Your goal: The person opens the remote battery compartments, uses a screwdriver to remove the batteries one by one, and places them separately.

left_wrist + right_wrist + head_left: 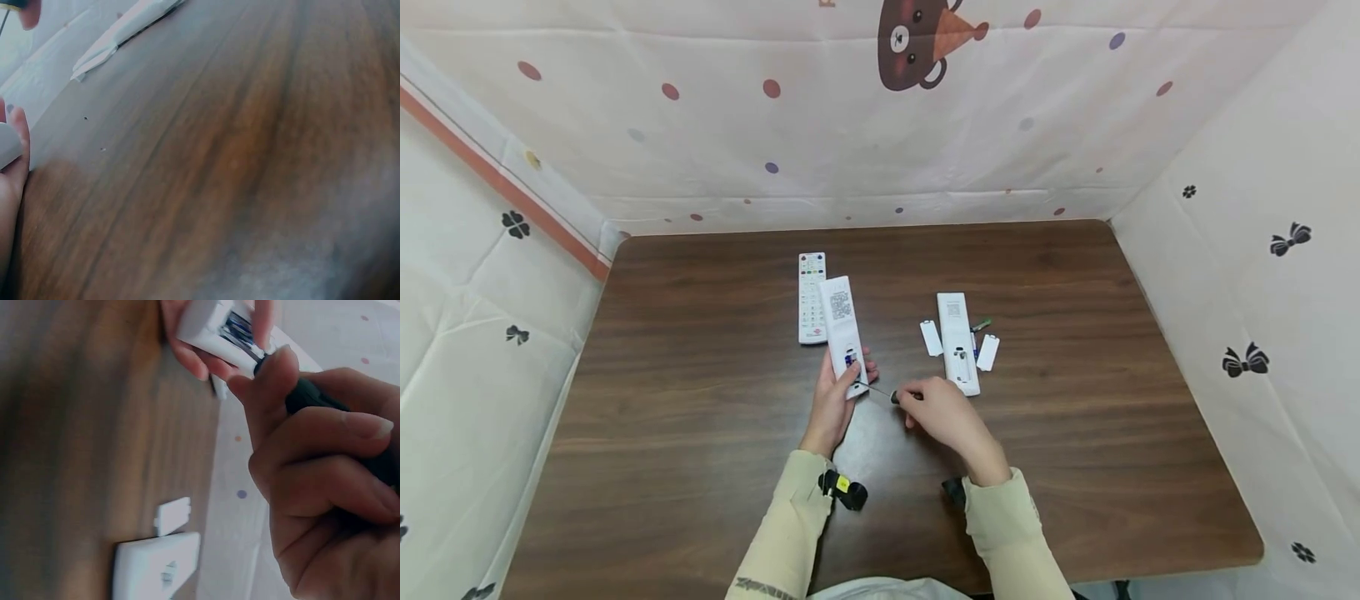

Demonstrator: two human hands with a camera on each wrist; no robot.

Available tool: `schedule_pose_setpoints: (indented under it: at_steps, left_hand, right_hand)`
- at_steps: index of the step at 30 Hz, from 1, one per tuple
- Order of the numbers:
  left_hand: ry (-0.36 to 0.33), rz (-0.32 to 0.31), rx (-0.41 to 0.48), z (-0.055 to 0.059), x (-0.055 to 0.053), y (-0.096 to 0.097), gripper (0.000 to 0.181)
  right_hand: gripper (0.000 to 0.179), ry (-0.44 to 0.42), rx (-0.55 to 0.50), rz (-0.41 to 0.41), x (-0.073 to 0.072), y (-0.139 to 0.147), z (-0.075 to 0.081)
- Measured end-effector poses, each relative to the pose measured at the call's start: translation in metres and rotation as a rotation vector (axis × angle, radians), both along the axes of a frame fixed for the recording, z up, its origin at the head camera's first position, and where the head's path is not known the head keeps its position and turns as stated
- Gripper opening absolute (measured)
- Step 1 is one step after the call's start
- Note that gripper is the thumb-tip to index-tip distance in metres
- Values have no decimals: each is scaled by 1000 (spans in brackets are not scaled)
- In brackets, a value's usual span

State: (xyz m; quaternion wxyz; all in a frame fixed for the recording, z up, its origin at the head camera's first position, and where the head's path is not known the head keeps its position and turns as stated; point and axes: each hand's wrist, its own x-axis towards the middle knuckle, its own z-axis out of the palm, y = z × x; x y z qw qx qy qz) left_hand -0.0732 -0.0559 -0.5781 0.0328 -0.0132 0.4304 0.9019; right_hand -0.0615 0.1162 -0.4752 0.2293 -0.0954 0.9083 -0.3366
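Observation:
My left hand (829, 408) holds a white remote control (841, 317) tilted, its back towards me, thumb near the uncovered battery compartment (239, 331). Something dark blue, apparently a battery, lies inside. In my right hand (946, 417) is a screwdriver with a dark green handle (312, 397), gripped in curled fingers. Its thin shaft (877, 390) reaches to the compartment; the exact contact of the tip cannot be made out. Only the remote's end (9, 145) and part of the left hand show at the edge of the left wrist view.
Right of the hands, a second white remote (956, 333) lies back up, its compartment uncovered. Beside it are two white battery covers (931, 338) (988, 352), a green battery (981, 325) and a blue one (974, 347). A third remote (812, 292) lies buttons up behind the left hand.

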Motion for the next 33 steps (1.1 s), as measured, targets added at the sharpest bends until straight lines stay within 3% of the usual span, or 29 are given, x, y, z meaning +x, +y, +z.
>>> schedule_pose_setpoints:
  at_steps: [7, 16, 24, 28, 33]
  left_hand:
    - [-16, 17, -5, 2, 0, 1, 50]
    - [-28, 50, -48, 2, 1, 3, 54]
    - [-33, 62, -50, 4, 1, -2, 56]
    - [-26, 41, -54, 3, 1, -2, 58]
    - [-23, 59, 28, 1, 1, 0, 56]
  right_hand:
    - [23, 38, -30, -55, 14, -3, -6]
    - [24, 143, 27, -95, 24, -11, -2]
    - [24, 134, -50, -202, 25, -9, -4]
    - [23, 157, -65, -211, 23, -10, -6]
    - [23, 121, -55, -199, 23, -10, -4]
